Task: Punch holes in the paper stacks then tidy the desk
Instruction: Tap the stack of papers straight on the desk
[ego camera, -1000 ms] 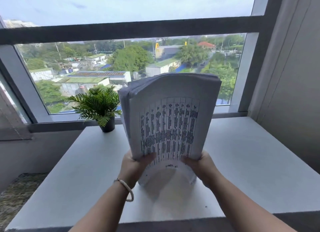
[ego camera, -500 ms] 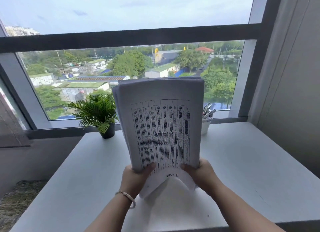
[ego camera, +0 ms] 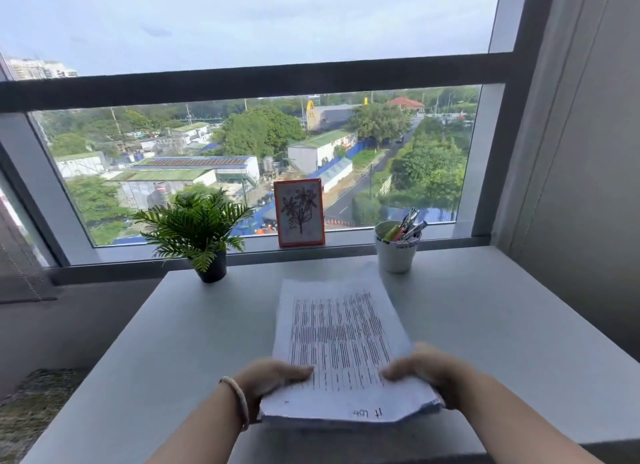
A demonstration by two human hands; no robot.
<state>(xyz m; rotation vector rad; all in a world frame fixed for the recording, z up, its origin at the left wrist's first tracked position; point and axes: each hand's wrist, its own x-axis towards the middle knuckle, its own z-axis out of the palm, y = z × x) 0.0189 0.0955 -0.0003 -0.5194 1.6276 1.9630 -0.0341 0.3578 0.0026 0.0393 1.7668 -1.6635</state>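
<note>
My left hand (ego camera: 273,377) and right hand (ego camera: 427,370) grip the paper stack (ego camera: 341,346) between them at its near corners, thumbs on top; it lies nearly flat over the desk (ego camera: 502,325).

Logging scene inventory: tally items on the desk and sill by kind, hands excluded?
Paper stack: 1
Potted plant: 1
Framed flower picture: 1
White cup holding pens: 1
Total: 4

One paper stack (ego camera: 341,339), one plant (ego camera: 197,226), one cup (ego camera: 396,252) (holding pens), one picture (ego camera: 300,213).
</note>
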